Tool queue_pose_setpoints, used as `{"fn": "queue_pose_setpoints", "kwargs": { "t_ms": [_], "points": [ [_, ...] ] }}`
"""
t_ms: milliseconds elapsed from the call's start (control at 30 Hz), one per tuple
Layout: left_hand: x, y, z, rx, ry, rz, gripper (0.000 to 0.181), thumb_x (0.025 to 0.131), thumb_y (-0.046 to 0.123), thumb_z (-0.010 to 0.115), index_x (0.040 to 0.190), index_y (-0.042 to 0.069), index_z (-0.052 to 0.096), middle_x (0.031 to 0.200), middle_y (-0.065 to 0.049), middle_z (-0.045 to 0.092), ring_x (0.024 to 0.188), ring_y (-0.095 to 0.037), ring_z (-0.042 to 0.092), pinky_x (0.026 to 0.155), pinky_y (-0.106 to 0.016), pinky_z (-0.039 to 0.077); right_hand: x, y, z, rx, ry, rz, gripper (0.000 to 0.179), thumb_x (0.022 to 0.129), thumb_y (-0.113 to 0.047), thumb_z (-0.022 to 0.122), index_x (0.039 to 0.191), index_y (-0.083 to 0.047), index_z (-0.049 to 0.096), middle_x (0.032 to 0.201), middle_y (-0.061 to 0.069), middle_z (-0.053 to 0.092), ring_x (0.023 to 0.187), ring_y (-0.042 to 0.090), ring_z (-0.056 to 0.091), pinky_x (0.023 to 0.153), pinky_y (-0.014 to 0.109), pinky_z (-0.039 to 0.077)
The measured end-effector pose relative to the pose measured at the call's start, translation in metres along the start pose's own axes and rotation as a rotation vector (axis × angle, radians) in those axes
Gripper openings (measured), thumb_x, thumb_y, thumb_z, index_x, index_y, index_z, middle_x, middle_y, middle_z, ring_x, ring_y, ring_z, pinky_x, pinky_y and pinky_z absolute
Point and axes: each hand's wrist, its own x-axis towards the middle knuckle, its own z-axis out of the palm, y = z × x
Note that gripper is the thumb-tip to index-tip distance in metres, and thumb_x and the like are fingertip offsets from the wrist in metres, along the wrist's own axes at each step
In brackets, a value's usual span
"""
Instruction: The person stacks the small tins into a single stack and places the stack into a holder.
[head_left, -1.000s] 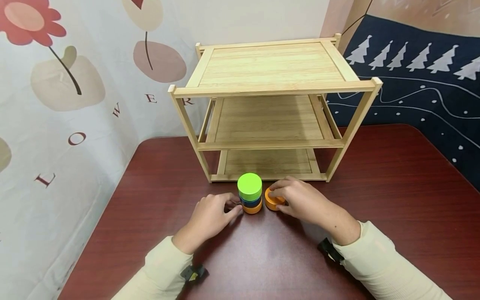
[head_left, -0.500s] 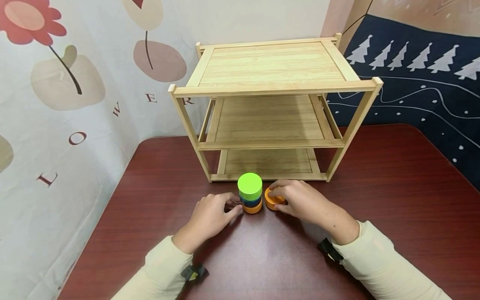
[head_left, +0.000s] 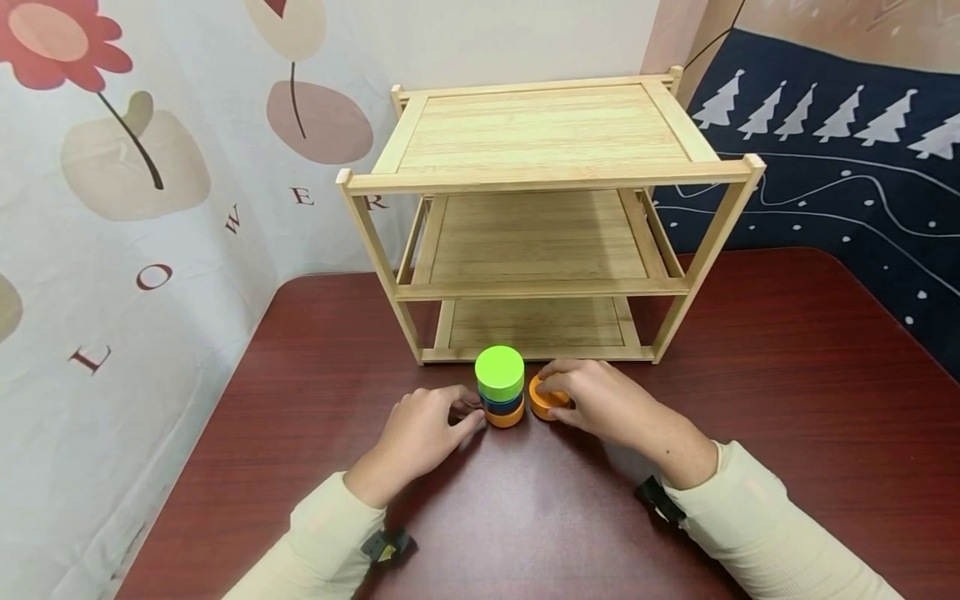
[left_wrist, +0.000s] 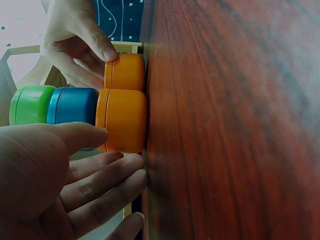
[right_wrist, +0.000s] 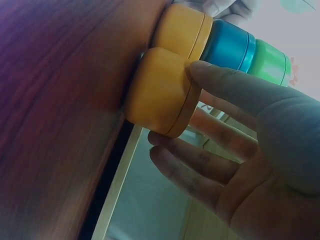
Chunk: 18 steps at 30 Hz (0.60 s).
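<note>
A stack of small round tins stands on the table, with a green tin on top, a blue tin in the middle and an orange tin at the bottom. Just right of it, a second orange tin sits on the table. My right hand pinches this tin, thumb at its lid edge and fingers round the far side. At the stack's left side is my left hand. In the left wrist view its thumb touches the bottom tin's edge, while the other fingers extend loosely beside it.
Behind the tins stands a three-tier wooden shelf on the dark red table. A printed cloth hangs at the left and a navy tree-patterned one at the right. Dark straps circle both sleeves.
My right hand's fingers have settled slightly on the separate orange tin. The stack and my left hand stay in the same place.
</note>
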Motion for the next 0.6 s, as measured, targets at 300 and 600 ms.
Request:
{"fn": "queue_pose_setpoints", "kwargs": {
  "t_ms": [300,600],
  "points": [
    [-0.0002,0.0003,-0.0004,-0.003,-0.006,-0.003,0.013,0.088,0.034,0.075,0.096,0.024,0.076,0.084,0.013,0.077,0.084,-0.013,0.074,0.073,-0.041,0.054,-0.0003,0.0006,0.0002,-0.004,0.006,-0.014,0.022,0.079,-0.008,0.084,0.1,-0.009,0.077,0.111,0.007,0.071,0.097,0.02,0.071,0.08,0.032,0.058],
    [-0.0008,-0.0001,-0.0004,-0.004,-0.006,-0.004,0.013,0.088,0.035,0.075,0.096,0.024,0.076,0.084,0.013,0.077,0.084,-0.014,0.074,0.073,-0.041,0.054,-0.0006,-0.0002,-0.0002,-0.009,-0.001,-0.016,0.022,0.08,-0.008,0.083,0.101,-0.009,0.077,0.112,0.007,0.071,0.098,0.021,0.071,0.08,0.032,0.058]
  ]
}}
